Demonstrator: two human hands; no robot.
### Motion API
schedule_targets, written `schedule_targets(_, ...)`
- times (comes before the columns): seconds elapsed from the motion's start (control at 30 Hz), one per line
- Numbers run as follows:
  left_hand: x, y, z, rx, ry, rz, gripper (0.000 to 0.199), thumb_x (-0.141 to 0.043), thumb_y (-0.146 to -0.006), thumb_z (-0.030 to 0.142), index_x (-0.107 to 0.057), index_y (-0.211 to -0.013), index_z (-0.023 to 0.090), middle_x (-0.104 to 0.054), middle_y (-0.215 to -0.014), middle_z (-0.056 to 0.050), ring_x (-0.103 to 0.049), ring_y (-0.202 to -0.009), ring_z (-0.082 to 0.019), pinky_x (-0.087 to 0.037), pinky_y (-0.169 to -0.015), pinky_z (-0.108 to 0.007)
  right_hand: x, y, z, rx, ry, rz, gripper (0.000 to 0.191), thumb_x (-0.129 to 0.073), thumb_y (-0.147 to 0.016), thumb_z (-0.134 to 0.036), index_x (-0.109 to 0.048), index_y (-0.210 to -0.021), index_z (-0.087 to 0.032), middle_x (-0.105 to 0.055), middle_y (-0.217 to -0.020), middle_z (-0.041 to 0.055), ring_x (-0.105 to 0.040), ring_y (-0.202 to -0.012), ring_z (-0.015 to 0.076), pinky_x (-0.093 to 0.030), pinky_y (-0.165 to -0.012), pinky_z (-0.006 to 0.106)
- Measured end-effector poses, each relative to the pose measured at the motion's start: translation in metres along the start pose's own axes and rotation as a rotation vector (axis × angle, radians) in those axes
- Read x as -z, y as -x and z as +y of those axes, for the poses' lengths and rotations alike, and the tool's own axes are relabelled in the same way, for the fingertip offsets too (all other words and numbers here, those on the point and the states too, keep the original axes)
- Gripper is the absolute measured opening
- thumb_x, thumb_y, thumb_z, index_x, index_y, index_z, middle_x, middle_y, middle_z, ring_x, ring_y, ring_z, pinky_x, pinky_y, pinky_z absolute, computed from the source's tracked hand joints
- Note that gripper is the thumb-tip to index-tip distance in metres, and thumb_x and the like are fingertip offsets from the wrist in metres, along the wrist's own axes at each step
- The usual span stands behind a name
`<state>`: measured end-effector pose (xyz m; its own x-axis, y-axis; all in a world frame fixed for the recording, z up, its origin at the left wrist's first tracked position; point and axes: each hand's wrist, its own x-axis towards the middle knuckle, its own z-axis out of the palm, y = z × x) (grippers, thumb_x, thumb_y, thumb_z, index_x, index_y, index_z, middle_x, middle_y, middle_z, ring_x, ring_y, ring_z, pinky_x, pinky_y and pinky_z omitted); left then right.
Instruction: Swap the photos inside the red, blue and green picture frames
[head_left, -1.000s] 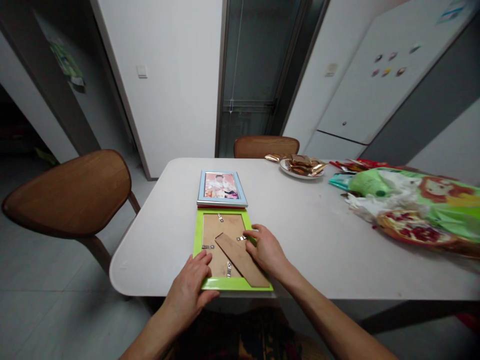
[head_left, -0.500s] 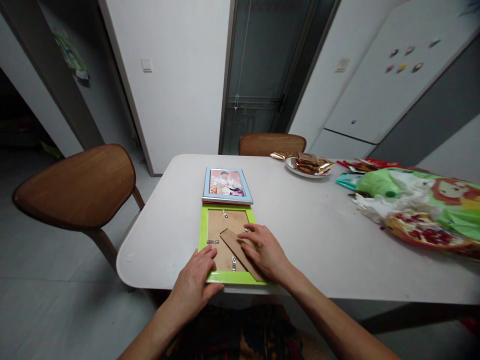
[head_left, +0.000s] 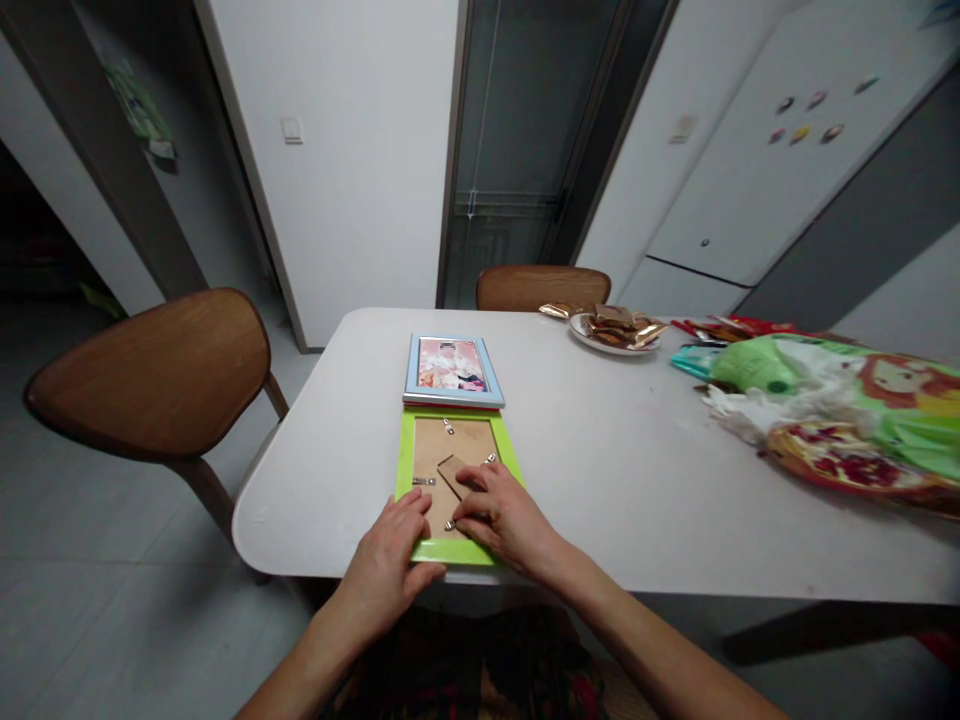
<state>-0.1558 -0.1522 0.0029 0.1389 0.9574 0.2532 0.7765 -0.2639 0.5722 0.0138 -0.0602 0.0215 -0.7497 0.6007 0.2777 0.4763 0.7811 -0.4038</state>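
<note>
A bright green picture frame [head_left: 405,480] lies face down on the table, showing a tan backing board [head_left: 431,450] held by small metal tabs [head_left: 448,426]. My right hand [head_left: 502,515] lies flat over the lower right of the backing, pressing on a brown board strut [head_left: 452,475] whose lower part it hides. My left hand [head_left: 386,555] holds the frame's lower left corner, fingers on top and thumb by the near edge. Just beyond the green frame, touching its far edge, lies a pale blue framed photo [head_left: 450,367], face up.
The frames lie near the front edge of a white table [head_left: 600,460]. A plate of foil-wrapped snacks [head_left: 613,330] and colourful plastic bags [head_left: 832,400] stand to the right. Wooden chairs [head_left: 150,375] stand at the left and far sides.
The strut has swung down and lies closer to the backing, with my right hand moved left and over it. My left hand stays on the corner.
</note>
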Motion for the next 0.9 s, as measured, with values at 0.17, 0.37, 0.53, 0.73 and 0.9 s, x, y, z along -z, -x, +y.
schedule_targets(0.17, 0.0, 0.0, 0.0, -0.014, 0.016, 0.011, 0.024, -0.063, -0.063, 0.018, -0.053, -0.084, 0.019, -0.049, -0.12, -0.01, -0.037, -0.117, -0.023, -0.027, -0.099, -0.045, -0.005, -0.019, -0.007, -0.093, 0.017, 0.078, 0.018, -0.051, -0.075, -0.028, -0.064, -0.085, -0.021, -0.057, -0.095, 0.0056, -0.044, -0.089, 0.0179, -0.033, -0.078, 0.033)
schedule_targets(0.37, 0.002, 0.0, 0.003, -0.022, 0.009, 0.026, 0.026, -0.061, -0.065, 0.017, -0.051, -0.089, 0.018, -0.049, -0.119, -0.01, -0.037, -0.117, -0.023, -0.028, -0.098, -0.044, -0.02, -0.053, -0.018, -0.104, 0.104, -0.002, 0.019, -0.048, -0.078, -0.028, -0.065, -0.08, -0.02, -0.057, -0.083, 0.0053, -0.045, -0.084, 0.0167, -0.031, -0.073, 0.028)
schedule_targets(0.53, 0.002, 0.0, 0.002, -0.016, -0.015, 0.007, 0.026, -0.062, -0.064, 0.02, -0.049, -0.086, 0.018, -0.051, -0.117, -0.011, -0.038, -0.116, -0.024, -0.028, -0.098, -0.045, -0.025, -0.059, -0.018, -0.115, 0.162, -0.003, 0.021, -0.045, -0.079, -0.027, -0.063, -0.074, -0.018, -0.055, -0.079, 0.0056, -0.044, -0.08, 0.0154, -0.03, -0.071, 0.026)
schedule_targets(0.73, 0.002, 0.001, 0.002, 0.004, -0.023, -0.007, 0.023, -0.062, -0.064, 0.018, -0.048, -0.083, 0.019, -0.051, -0.118, -0.01, -0.037, -0.117, -0.024, -0.026, -0.099, -0.046, -0.021, -0.076, 0.018, -0.336, 0.253, 0.114, 0.026, -0.042, -0.08, -0.031, -0.061, -0.084, -0.015, -0.055, -0.084, 0.0087, -0.045, -0.08, 0.0175, -0.031, -0.073, 0.028)
schedule_targets(0.9, 0.002, -0.002, 0.001, 0.015, -0.024, -0.014, 0.024, -0.062, -0.063, 0.016, -0.049, -0.083, 0.018, -0.05, -0.118, -0.011, -0.036, -0.118, -0.024, -0.026, -0.1, -0.045, -0.025, -0.092, 0.04, -0.469, 0.317, 0.088, 0.028, -0.04, -0.08, -0.032, -0.063, -0.084, -0.017, -0.053, -0.093, 0.0096, -0.043, -0.086, 0.02, -0.031, -0.07, 0.029)
